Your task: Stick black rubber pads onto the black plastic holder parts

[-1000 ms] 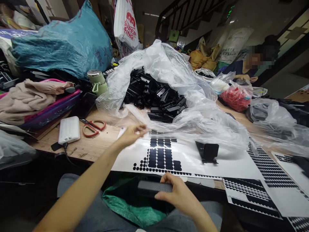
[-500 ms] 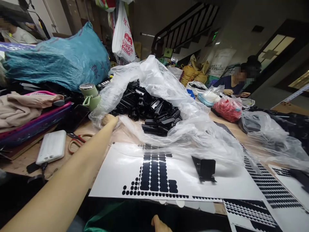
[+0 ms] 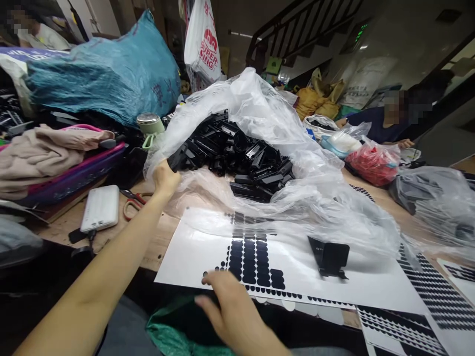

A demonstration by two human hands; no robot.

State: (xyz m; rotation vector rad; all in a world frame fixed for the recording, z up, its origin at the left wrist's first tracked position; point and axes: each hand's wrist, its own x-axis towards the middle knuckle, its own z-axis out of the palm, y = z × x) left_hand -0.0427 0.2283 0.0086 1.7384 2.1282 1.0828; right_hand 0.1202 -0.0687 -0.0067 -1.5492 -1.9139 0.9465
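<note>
My left hand point(image 3: 166, 178) is closed on the left edge of a large clear plastic bag point(image 3: 256, 104), whose mouth lies open over a heap of black plastic parts point(image 3: 237, 153). My right hand point(image 3: 226, 301), slightly blurred, has its thumb and fingers apart and holds nothing; it is over the front edge of a white sheet point(image 3: 185, 257) with black rounded stickers point(image 3: 249, 259). On that sheet's right part stands a black bracket-like piece point(image 3: 334, 258). Part of the bag lies across the sheet's back edge.
Scissors point(image 3: 133, 202), a white power bank point(image 3: 100, 207), a basket with cloth point(image 3: 74, 170) and a green cup point(image 3: 150, 126) are at left. More sticker sheets point(image 3: 426, 287) and bags point(image 3: 374, 160) lie right. A person point(image 3: 386, 123) sits at the back right.
My right hand has risen from the bottom edge to the front of the white sheet. The left hand keeps hold of the bag, whose left side is lifted. The view has shifted.
</note>
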